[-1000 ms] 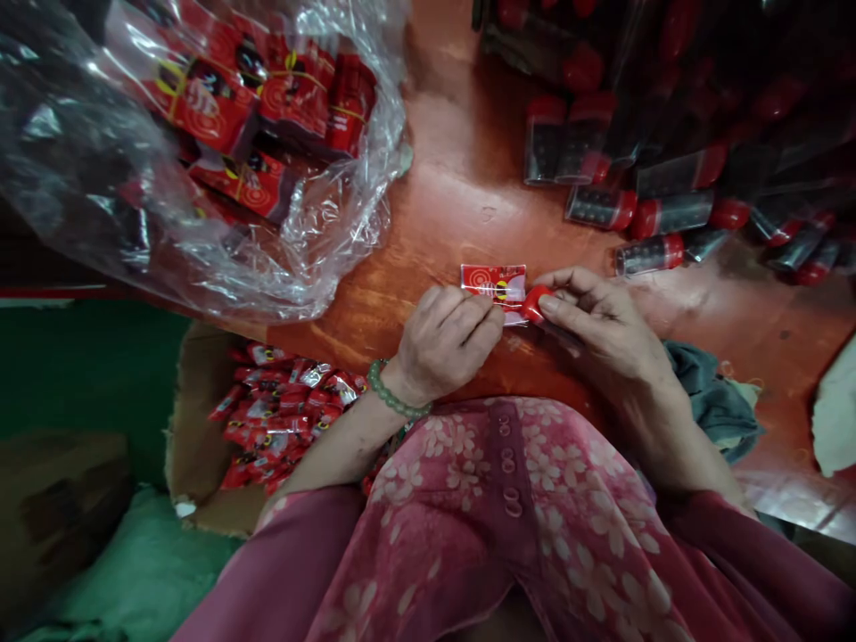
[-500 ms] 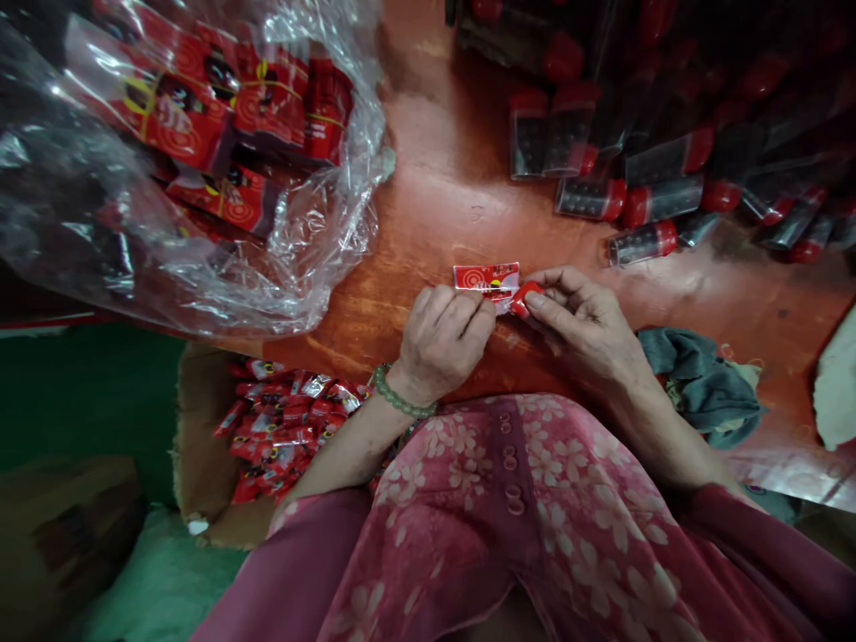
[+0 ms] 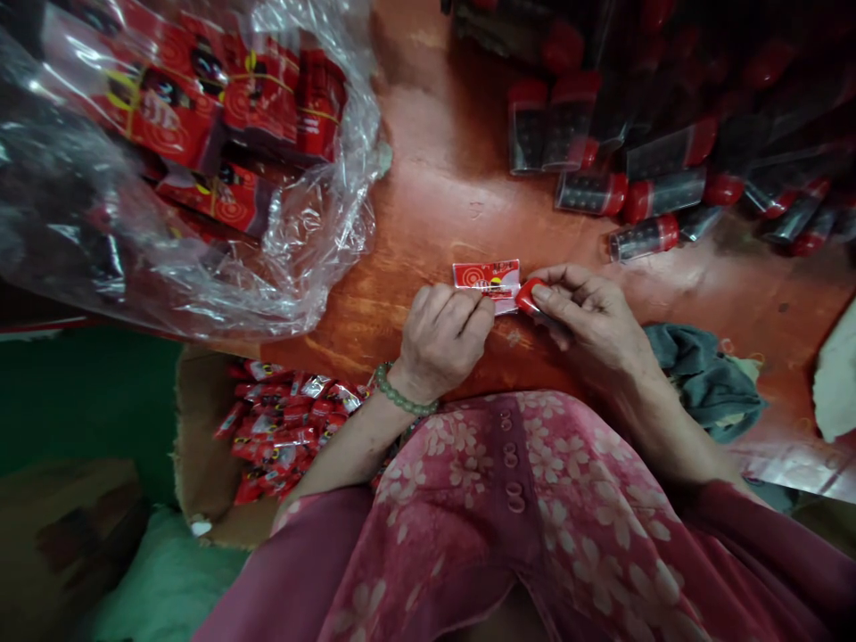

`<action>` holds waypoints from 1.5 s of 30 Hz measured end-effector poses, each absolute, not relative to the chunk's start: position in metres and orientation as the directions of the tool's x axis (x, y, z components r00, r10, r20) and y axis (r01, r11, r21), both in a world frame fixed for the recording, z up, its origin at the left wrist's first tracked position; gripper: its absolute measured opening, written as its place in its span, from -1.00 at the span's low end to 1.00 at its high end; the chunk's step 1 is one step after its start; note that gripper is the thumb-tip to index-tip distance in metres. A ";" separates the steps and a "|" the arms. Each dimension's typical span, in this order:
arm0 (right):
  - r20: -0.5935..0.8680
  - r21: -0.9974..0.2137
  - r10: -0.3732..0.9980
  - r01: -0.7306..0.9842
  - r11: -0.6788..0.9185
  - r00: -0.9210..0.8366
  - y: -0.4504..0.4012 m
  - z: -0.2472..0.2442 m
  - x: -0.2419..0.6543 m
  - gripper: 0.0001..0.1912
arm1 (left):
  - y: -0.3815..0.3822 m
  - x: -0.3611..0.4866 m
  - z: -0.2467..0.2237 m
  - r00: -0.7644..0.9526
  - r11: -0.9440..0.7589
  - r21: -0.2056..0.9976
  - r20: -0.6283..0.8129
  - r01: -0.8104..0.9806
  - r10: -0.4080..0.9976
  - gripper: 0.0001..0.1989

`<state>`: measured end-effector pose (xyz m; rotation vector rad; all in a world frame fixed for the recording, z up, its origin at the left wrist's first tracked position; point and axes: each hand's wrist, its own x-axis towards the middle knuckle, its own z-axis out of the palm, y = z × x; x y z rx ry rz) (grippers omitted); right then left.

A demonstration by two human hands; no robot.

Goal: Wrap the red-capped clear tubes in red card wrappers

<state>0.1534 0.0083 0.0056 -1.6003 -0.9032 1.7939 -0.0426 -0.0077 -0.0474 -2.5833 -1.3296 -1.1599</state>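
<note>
The left hand [image 3: 442, 343] is closed in a tight pinch on a red printed foil sachet [image 3: 482, 278], which lies flat and steady between its fingertips. The right hand [image 3: 592, 319] grips a red-capped clear tube [image 3: 528, 296], its cap right at the sachet's right end – apparently touching, though hard to tell from here. Both hands work close together, above the red tabletop [image 3: 455, 178], with more tubes [image 3: 646, 239] lying beyond.

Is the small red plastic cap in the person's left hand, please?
No, the right hand pinches the small red plastic cap; the left hand holds a red printed foil sachet.
</note>
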 end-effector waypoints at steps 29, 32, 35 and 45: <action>-0.611 -0.773 0.735 0.019 -0.634 -0.296 0.008 0.017 0.154 -0.49 | -0.016 -0.043 -0.036 0.376 -0.660 0.234 0.667 0.714 0.644 -0.91; -0.581 -0.810 0.772 0.098 -0.578 -0.256 0.007 0.019 0.156 -0.52 | -0.018 -0.051 -0.025 0.365 -0.570 0.452 0.464 0.687 0.808 -0.67; -0.520 -0.854 0.800 0.180 -0.488 -0.300 0.006 0.023 0.161 -0.56 | -0.013 -0.063 -0.011 0.387 -0.448 0.700 0.259 0.556 0.885 -0.34; -0.352 -0.929 0.775 0.296 -0.222 -0.524 0.009 0.027 0.168 -0.65 | 0.014 -0.067 -0.002 0.620 0.054 0.954 -0.234 0.295 0.749 -0.63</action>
